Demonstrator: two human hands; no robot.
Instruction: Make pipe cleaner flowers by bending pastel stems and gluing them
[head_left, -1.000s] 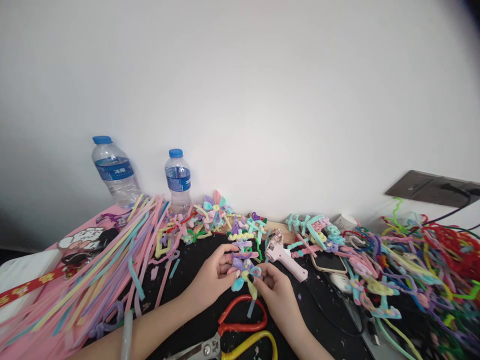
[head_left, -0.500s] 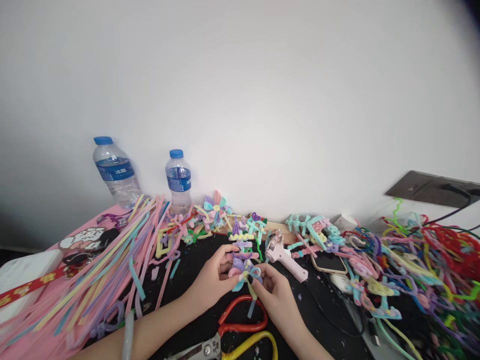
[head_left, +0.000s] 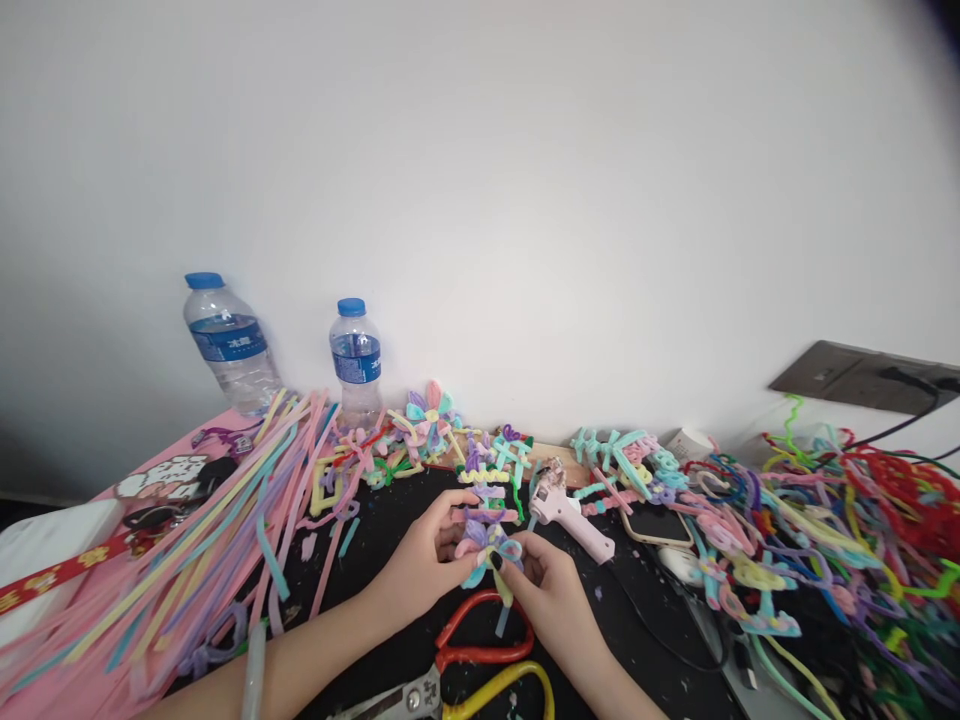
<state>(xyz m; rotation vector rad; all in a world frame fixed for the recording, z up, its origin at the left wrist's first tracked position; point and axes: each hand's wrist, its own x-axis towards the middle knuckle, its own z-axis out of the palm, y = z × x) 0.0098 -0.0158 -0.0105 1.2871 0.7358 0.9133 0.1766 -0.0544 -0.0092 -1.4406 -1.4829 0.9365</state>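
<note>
Over the black worktop (head_left: 637, 625), the left hand (head_left: 431, 550) and the right hand (head_left: 551, 575) pinch opposite sides of a fuzzy pipe-cleaner flower (head_left: 486, 540) with purple, pink, blue and yellow petals. Just nearer the person lie metal scissors with red and yellow handles (head_left: 429, 692); beyond the right hand rests a pale pink plastic glue gun (head_left: 574, 518). Farther left, a red strip (head_left: 64, 573) bears gold markings too blurred to read. By the wall, two blue-capped clear plastic bottles (head_left: 356, 360) carry blue labels with white Chinese characters, 冰 legible.
</note>
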